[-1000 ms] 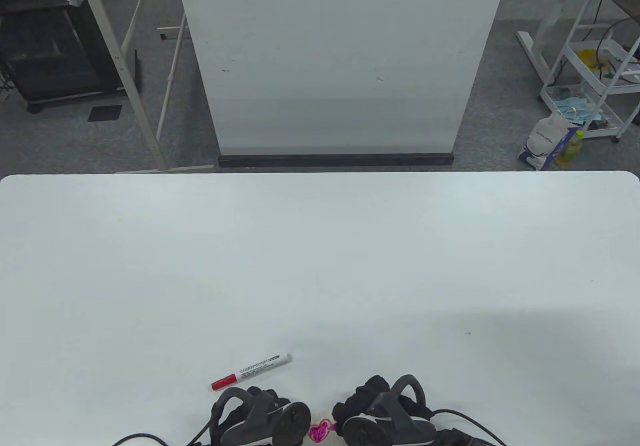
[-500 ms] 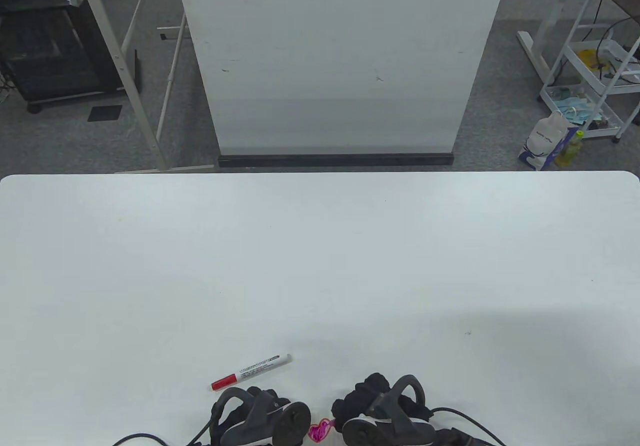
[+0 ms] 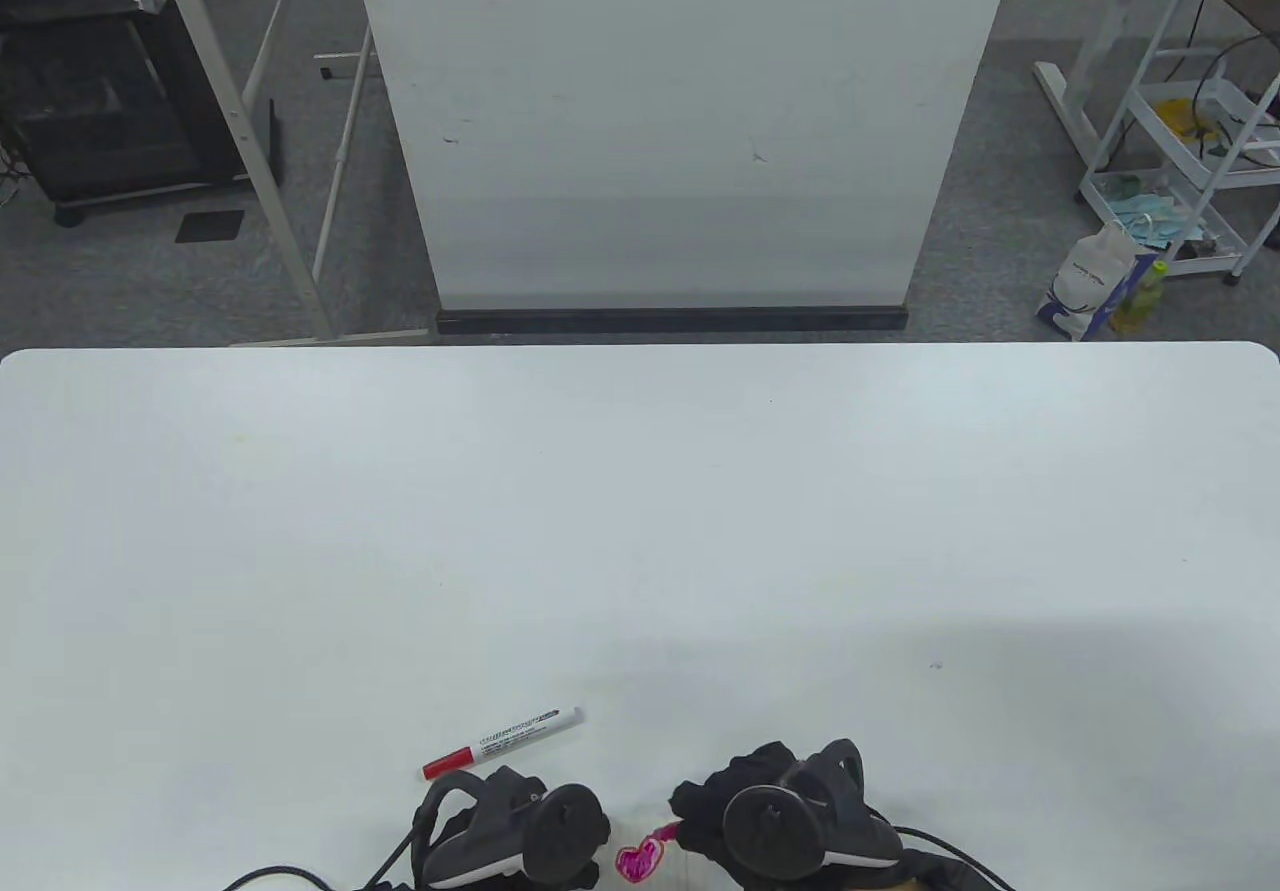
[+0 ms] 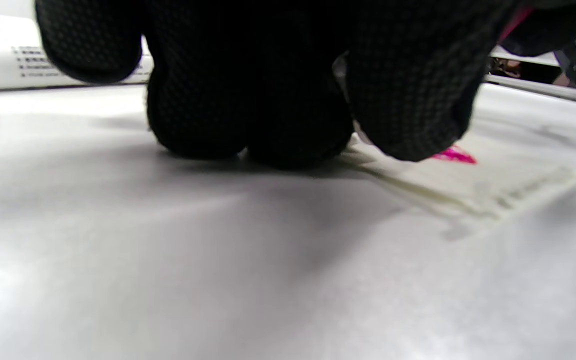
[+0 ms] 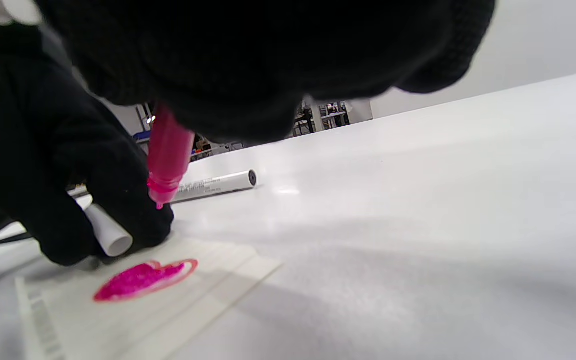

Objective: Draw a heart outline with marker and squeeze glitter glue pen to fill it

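A small pink glitter-filled heart (image 3: pixel 640 861) (image 5: pixel 143 277) lies on a pale paper slip (image 5: pixel 133 310) at the table's near edge, between my hands. My right hand (image 3: pixel 712 803) (image 5: pixel 268 65) grips the pink glitter glue pen (image 3: pixel 663 834) (image 5: pixel 168 155). Its tip hangs just above the paper, beside the heart's upper edge. My left hand (image 3: pixel 515 799) (image 4: pixel 268 100) rests curled on the table at the paper's left edge, fingers wrapped round a short white cap (image 5: pixel 110 235). The red-capped marker (image 3: pixel 503 730) (image 5: pixel 215 182) lies loose just beyond the left hand.
The white table (image 3: pixel 640 531) stretches far beyond the hands. Glove cables (image 3: pixel 270 876) trail off the near edge. A whiteboard panel (image 3: pixel 680 121) stands behind the table on the floor.
My right hand has rolled and shifted slightly right, lifting the glue pen's tip off the heart, which now shows more fully. My left hand has turned a little and drawn nearer the table edge.
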A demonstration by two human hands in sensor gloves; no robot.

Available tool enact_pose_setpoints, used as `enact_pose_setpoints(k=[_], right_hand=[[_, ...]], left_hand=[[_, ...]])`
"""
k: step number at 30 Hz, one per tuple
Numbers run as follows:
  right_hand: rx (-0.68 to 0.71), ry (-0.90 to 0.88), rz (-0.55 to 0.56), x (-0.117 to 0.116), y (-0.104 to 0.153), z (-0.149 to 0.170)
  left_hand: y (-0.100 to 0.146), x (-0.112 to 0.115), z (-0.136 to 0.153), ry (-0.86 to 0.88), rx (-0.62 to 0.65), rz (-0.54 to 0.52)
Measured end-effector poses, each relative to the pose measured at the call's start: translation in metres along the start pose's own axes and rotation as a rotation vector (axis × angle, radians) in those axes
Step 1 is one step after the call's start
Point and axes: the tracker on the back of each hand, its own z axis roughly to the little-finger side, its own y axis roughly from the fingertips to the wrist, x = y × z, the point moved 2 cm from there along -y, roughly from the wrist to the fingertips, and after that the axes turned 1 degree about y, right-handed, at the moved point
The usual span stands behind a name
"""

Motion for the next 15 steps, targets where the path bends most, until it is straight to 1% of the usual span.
enact_pose_setpoints(k=[2,4,7,11,13,15], right_hand=[[-0.022,-0.075,0.023,0.008,0.002,0.005],[-0.031,-0.117,0.029,0.011,0.002,0.008],[-0.040,-0.156,0.029,0.014,0.003,0.012],[-0.049,-0.153,0.012,0.013,0.003,0.017],[-0.060,-0.163,0.003,0.012,0.003,0.020],[-0.079,-0.212,0.001,0.011,0.003,0.024]], left_hand=[[0.001,-0.004,0.007,0.066,-0.011,-0.007],[0.002,-0.006,0.011,0.096,-0.021,-0.014],[0.001,-0.007,0.014,0.092,-0.029,-0.022],[0.003,-0.011,0.009,-0.019,-0.027,-0.090],[0.003,-0.012,0.006,-0.070,-0.021,-0.108],[0.005,-0.015,0.003,-0.076,0.014,-0.171]])
